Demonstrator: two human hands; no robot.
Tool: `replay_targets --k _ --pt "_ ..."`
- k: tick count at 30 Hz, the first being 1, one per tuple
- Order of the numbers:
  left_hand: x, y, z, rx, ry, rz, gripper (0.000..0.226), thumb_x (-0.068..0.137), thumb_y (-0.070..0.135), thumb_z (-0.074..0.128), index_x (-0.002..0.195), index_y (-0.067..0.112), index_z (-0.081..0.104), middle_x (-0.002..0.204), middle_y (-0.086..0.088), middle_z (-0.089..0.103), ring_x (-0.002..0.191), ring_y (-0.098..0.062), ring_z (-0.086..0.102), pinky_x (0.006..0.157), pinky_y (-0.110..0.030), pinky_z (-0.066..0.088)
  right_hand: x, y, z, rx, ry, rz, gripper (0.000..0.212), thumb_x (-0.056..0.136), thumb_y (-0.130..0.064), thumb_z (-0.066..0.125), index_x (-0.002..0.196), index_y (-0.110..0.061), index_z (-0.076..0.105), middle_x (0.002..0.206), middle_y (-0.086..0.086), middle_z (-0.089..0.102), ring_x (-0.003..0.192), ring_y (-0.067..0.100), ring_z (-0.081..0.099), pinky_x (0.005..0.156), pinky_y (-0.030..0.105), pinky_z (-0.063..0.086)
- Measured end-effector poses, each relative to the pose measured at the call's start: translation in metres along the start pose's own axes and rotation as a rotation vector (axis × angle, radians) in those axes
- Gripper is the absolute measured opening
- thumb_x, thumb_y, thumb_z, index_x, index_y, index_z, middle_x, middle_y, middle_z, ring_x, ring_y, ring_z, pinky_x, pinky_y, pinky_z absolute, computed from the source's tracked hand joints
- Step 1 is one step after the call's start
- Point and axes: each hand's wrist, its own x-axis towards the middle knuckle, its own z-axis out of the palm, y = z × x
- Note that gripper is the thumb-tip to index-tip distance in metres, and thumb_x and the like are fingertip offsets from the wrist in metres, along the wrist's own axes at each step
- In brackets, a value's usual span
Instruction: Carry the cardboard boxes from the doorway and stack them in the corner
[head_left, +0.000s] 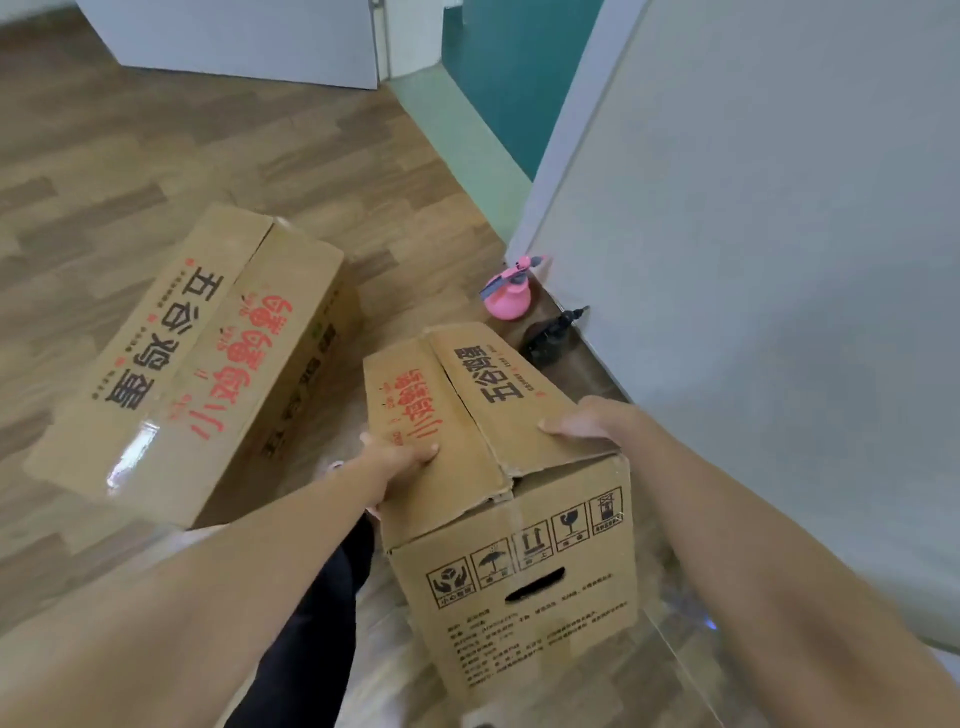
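A small cardboard box (511, 545) with red and black print is held up in front of me, its top flaps loosely closed. My left hand (397, 462) grips its left top edge, thumb on the lid and fingers down the side. My right hand (582, 423) holds the right top edge, thumb lying on the flap. A larger cardboard box (197, 364) of the same print lies on the wooden floor to the left, taped shut.
A pink spray bottle (509, 296) and a dark spray bottle (550, 338) stand on the floor by the white wall (753, 260) on the right. Beyond is a green-floored opening (488, 78). A white cabinet (234, 36) stands at the back.
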Motion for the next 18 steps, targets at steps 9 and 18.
replay_targets --k 9,18 --pt "0.044 -0.226 0.130 -0.188 0.048 0.019 0.099 0.053 0.041 0.097 0.133 0.018 0.043 0.126 -0.003 0.060 0.117 -0.026 0.054 0.107 -0.055 0.043 0.037 0.187 0.215 0.543 0.130 0.091 0.096 0.075 -0.059 0.082 0.146 -0.012 0.038 0.148 0.010 0.053 0.137 0.034 0.050 0.110 0.052 0.042" --pt "0.136 -0.368 0.191 -0.159 0.202 0.032 0.103 0.043 0.059 0.095 0.124 0.021 0.044 0.113 0.000 0.062 0.103 -0.023 0.061 0.094 -0.048 0.054 0.125 0.280 0.370 0.610 0.013 0.140 0.116 0.062 -0.064 0.086 0.149 -0.016 0.028 0.153 0.011 0.044 0.140 0.036 0.044 0.114 0.058 0.038"
